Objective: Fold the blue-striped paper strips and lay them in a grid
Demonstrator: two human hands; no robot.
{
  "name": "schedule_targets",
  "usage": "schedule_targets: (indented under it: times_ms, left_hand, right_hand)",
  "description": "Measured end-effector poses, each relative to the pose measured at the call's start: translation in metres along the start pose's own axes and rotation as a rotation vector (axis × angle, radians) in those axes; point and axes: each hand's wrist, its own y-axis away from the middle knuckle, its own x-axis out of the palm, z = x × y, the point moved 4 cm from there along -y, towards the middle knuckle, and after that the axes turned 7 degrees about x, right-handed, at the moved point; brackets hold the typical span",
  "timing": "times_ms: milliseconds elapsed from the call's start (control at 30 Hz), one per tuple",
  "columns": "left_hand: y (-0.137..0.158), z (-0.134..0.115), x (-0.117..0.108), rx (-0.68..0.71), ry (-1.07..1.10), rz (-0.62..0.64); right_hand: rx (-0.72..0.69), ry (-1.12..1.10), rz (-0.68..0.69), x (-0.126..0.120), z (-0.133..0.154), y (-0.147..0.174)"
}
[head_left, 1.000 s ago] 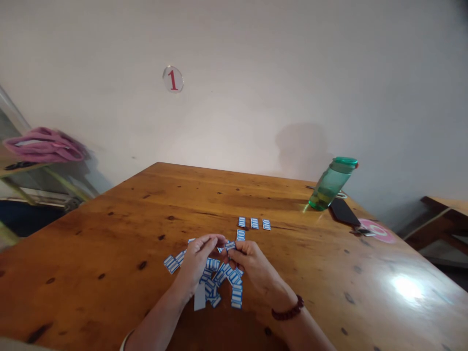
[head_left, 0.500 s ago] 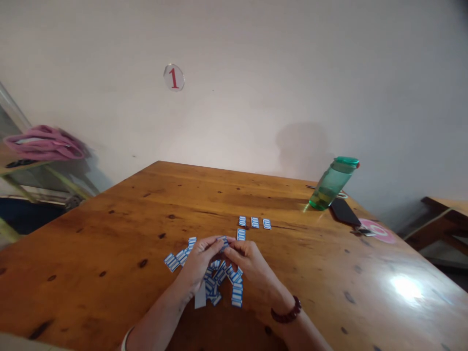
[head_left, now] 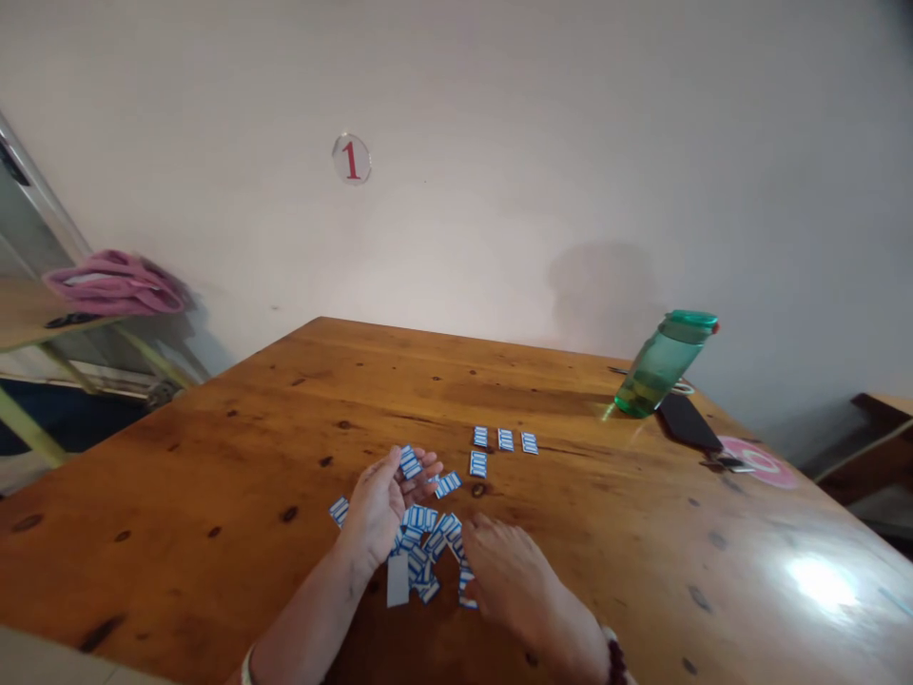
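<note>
Cards (head_left: 418, 518), flat, blue-and-white striped, lie heaped on brown wooden table (head_left: 214, 457). I see left hand (head_left: 379, 499) half curled, palm up, holding small card (head_left: 409, 462). Right hand (head_left: 505, 563) bends over heap's right edge; can't tell its grip.

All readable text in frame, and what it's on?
"1": red, on the round clear disc on the wall.
Blue-and-white cards on the table: any print too small to read, likewise on the card in the left hand.
Green bottle, pink disc: nothing legible.
</note>
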Motion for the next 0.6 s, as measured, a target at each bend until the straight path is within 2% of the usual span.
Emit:
schedule_targets:
  times_ms: [167, 467, 600]
  left_hand:
    - [0.0004, 0.0002, 0.0017, -0.040, 0.013, 0.008]
    - [0.0005, 0.0007, 0.0013, -0.046, 0.010, 0.028]
    - [0.0001, 0.0040, 0.0004, -0.024, -0.040, 0.068]
  right_hand:
    - [-0.007, -0.017, 0.029, 0.0023, -0.0009, -0.0009]
    - [-0.112, -0.060, 0.026, -0.0008, 0.0002, 0.0003]
    - [-0.138, -0.168, 0.002, -0.0010, -0.0024, -0.0013]
